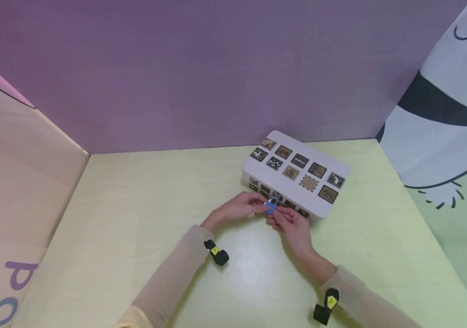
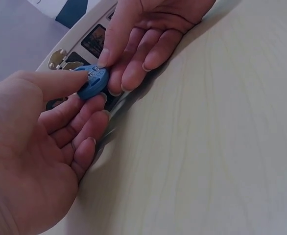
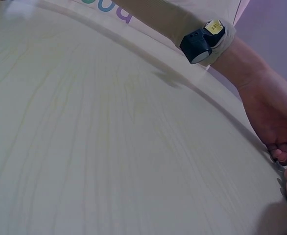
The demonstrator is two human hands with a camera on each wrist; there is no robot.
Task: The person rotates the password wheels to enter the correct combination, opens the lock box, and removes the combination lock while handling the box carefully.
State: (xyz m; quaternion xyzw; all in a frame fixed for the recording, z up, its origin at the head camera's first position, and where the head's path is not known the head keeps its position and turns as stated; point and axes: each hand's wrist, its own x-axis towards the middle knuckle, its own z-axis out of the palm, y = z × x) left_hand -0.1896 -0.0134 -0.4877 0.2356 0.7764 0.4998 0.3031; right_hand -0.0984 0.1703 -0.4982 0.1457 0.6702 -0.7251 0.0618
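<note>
A small blue padlock (image 1: 271, 206) is held between both hands at the front side of a white box (image 1: 304, 160) printed with square pictures. My left hand (image 1: 239, 206) pinches it between thumb and fingers from the left. From the right, my right hand (image 1: 296, 230) grips its other end with thumb and index finger. In the left wrist view, small marks show on the face of the padlock (image 2: 95, 81), and a gold metal clasp (image 2: 59, 59) on the box lies right behind it. Only the edge of the padlock shows in the right wrist view.
The box stands tilted at an angle on a pale wooden table (image 1: 135, 205), near its back edge. A purple backdrop (image 1: 217, 77) rises behind, with printed panels at left and right. Each wrist wears a black camera band.
</note>
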